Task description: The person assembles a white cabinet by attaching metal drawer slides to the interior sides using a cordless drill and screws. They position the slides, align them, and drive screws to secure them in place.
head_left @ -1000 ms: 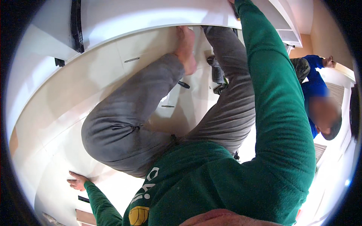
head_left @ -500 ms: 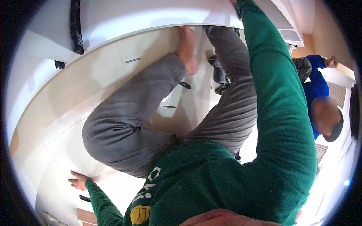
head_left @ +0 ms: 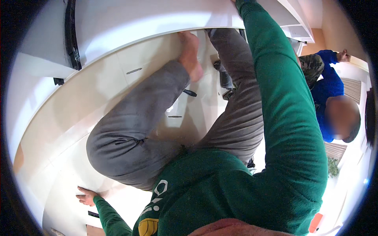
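My left hand (head_left: 87, 196) rests on the pale tiled floor (head_left: 43, 157) at the lower left, fingers spread, holding nothing. Beside its wrist lies a short black strip (head_left: 93, 214). My right arm reaches up to the white furniture panel (head_left: 157, 15) along the top. Only a sliver of my right hand (head_left: 234, 1) shows at the upper edge; its fingers are out of frame, so what it touches is hidden. A long black rail (head_left: 71, 37) is fixed to the white furniture at the upper left.
Two slim dark pieces, one (head_left: 134, 71) near the panel and one (head_left: 175, 117) between my legs, lie on the floor. A black handle-like object (head_left: 189, 93) is by my bare foot (head_left: 190, 55). Dark tool-like items (head_left: 224, 76) sit beside my other leg. A person in blue (head_left: 328, 84) is at right.
The view has shifted slightly, so the panel and rail sit a little further left. My left hand stays on the floor, and my right arm is still raised to the panel.
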`<action>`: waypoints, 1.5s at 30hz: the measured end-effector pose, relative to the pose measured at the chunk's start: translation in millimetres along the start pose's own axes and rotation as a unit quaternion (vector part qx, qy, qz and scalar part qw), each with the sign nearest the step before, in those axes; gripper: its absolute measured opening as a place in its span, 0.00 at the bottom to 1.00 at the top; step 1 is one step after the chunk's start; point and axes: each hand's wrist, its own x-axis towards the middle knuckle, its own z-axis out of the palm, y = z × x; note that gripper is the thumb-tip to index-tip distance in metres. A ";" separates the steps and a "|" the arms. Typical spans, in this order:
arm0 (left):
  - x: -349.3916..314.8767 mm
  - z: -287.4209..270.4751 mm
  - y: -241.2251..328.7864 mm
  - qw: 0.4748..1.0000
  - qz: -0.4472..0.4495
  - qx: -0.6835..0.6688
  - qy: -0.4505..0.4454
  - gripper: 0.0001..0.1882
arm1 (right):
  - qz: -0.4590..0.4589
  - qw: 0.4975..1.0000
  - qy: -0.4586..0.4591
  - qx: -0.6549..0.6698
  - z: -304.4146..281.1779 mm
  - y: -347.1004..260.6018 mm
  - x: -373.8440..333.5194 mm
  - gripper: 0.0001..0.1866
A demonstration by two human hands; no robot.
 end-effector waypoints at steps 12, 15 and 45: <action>-1.5 1.6 0.2 1.000 0.002 0.016 0.005 0.50 | -0.002 1.000 0.008 -0.017 6.5 0.4 -3.5 0.42; -2.9 2.2 -4.3 1.000 -0.001 0.010 -0.001 0.50 | 0.035 0.998 0.038 0.021 7.1 -9.3 -3.3 0.42; -2.8 0.1 -0.2 1.000 -0.011 -0.004 -0.009 0.50 | -0.001 0.999 -0.026 -0.022 -8.0 -4.7 -0.4 0.35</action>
